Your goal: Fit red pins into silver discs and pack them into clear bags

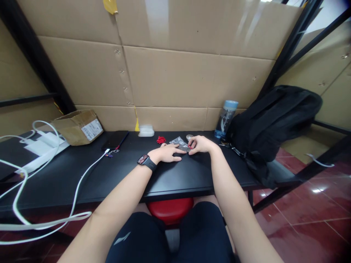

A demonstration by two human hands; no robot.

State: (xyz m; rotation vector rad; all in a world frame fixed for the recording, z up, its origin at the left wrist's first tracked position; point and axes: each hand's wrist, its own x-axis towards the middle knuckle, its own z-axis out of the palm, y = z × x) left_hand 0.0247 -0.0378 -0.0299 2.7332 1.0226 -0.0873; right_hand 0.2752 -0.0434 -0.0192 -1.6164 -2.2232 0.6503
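Observation:
On the black desk, a small clear plastic bag (178, 141) lies between my two hands. My left hand (168, 153) rests palm down with fingers stretched out, its fingertips at the bag's near edge. Thumb and fingers of my right hand (201, 144) are pinched at the bag's right end, around a small red piece (189, 147) too small to make out fully. Beyond my left hand sits a little heap of red pieces (161, 140). A small round, clear item (189, 137) lies just behind my right hand.
A white translucent box (146, 130) stands near the cardboard wall. To the left are a phone (114, 140), white cables (79, 182), a power strip (44, 149) and a cardboard carton (78, 128). A water bottle (226, 118) and black backpack (276, 120) stand at the right.

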